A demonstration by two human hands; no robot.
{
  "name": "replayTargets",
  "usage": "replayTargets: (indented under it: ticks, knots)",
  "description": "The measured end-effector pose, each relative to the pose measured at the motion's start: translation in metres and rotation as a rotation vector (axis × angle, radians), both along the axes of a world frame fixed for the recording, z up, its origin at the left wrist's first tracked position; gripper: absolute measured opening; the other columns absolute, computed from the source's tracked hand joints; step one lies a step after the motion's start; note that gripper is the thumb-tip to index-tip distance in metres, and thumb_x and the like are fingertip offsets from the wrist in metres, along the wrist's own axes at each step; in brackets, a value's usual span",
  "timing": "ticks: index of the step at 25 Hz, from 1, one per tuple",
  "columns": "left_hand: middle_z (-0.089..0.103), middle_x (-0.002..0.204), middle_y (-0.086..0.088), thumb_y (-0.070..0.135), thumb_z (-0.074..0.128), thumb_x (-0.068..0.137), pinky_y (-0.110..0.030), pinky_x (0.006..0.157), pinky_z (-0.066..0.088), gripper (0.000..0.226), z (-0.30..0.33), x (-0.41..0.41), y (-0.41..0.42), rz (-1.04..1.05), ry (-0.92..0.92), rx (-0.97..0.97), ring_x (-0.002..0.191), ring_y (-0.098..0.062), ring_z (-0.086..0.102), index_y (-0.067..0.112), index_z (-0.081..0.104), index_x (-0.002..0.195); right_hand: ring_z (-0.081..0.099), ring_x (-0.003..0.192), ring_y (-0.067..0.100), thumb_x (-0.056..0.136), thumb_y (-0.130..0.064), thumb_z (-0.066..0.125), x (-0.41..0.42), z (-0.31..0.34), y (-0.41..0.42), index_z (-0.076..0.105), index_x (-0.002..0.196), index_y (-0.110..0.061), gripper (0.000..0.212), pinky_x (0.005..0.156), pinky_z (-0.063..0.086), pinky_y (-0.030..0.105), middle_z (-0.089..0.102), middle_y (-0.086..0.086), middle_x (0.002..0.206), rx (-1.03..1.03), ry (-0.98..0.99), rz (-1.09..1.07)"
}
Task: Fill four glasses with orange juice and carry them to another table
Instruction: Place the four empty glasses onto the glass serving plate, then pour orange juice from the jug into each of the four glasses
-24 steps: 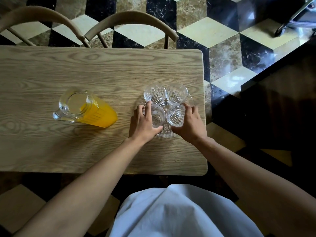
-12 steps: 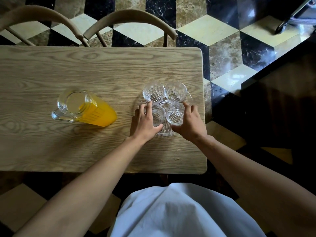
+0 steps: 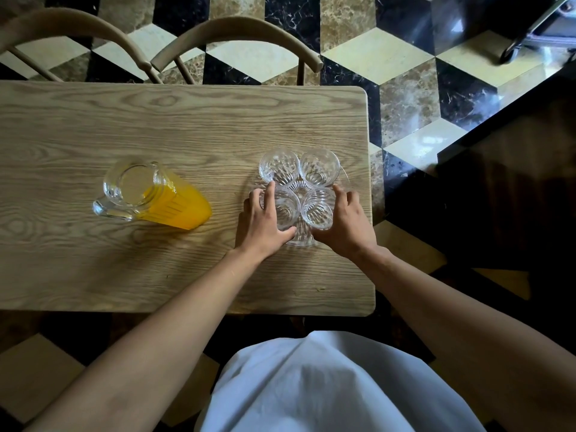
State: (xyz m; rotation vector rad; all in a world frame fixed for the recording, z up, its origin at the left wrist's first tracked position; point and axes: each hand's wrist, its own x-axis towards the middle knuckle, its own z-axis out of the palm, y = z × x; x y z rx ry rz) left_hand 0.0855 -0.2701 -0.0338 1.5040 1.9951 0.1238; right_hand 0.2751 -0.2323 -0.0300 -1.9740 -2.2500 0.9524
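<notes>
Four empty cut-glass tumblers stand packed together on a round clear glass tray (image 3: pixel 301 242) near the right end of the wooden table (image 3: pixel 187 126). The far pair (image 3: pixel 279 166) (image 3: pixel 319 165) is untouched. My left hand (image 3: pixel 263 224) curls around the near-left glass (image 3: pixel 288 210), index finger along its outer side and thumb at its front. My right hand (image 3: pixel 347 224) wraps the near-right glass (image 3: pixel 318 208) in the same way. A glass pitcher (image 3: pixel 146 194), about half full of orange juice, stands to the left, apart from both hands.
Two curved wooden chair backs (image 3: pixel 237 32) stand behind the table's far edge. The table's right edge (image 3: pixel 369 188) lies just beyond the tray. A dark surface (image 3: pixel 498 188) sits to the right over the patterned tile floor, with a wheeled metal frame (image 3: pixel 536 29) at top right.
Both hands stay wrapped around the near glasses with almost no movement. The tray, glasses and pitcher keep their places; only the view has shifted slightly.
</notes>
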Motion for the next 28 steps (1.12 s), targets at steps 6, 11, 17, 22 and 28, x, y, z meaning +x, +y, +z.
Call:
replayTargets:
  ticks: [6,11,17,22,28]
  knots:
    - [0.012,0.168,-0.022,0.041,0.087,0.083,-0.045,0.127,0.03,0.122,0.01,-0.002,-0.007,0.021,-0.067,0.016,0.154,-0.038,0.026,0.016,0.004,0.169,0.045,0.134,0.034,0.066,-0.063,0.083,0.006,0.007,-0.002,0.017,0.158,-0.012,0.125,0.111,0.042,0.042,0.037,0.015,0.149,0.018,-0.005,0.01]
    - [0.007,0.171,-0.02,0.049,0.081,0.087,-0.047,0.128,0.028,0.117,0.025,0.002,-0.013,0.032,-0.048,0.05,0.157,-0.036,0.02,0.016,0.004,0.169,0.027,0.149,0.034,0.069,-0.078,0.07,0.011,0.018,-0.001,0.014,0.159,-0.012,0.125,0.122,0.025,0.044,0.025,0.017,0.162,0.034,0.032,0.001]
    - [0.011,0.17,-0.014,0.059,0.073,0.089,-0.051,0.124,0.034,0.114,0.043,0.005,-0.03,0.067,0.043,0.107,0.156,-0.034,0.024,0.017,0.003,0.169,0.022,0.151,0.034,0.074,-0.079,0.065,0.019,0.03,-0.004,0.014,0.16,-0.011,0.12,0.124,0.021,0.05,0.021,0.016,0.165,0.088,0.062,0.083]
    - [0.021,0.166,-0.018,0.062,0.07,0.089,-0.041,0.12,0.034,0.109,0.055,0.006,-0.066,0.197,0.138,0.173,0.15,-0.032,0.03,0.014,0.012,0.168,0.027,0.147,0.036,0.077,-0.074,0.067,0.009,0.044,-0.005,0.017,0.159,-0.012,0.115,0.122,0.024,0.053,0.024,0.015,0.163,0.14,0.106,0.199]
    - [0.027,0.164,-0.022,0.059,0.072,0.089,-0.05,0.122,0.034,0.104,0.068,-0.016,-0.12,0.399,0.166,0.19,0.15,-0.04,0.031,0.011,0.021,0.166,0.029,0.146,0.033,0.08,-0.067,0.07,-0.039,0.059,-0.016,0.023,0.158,-0.012,0.106,0.121,0.028,0.047,0.027,0.013,0.161,0.169,0.212,0.357]
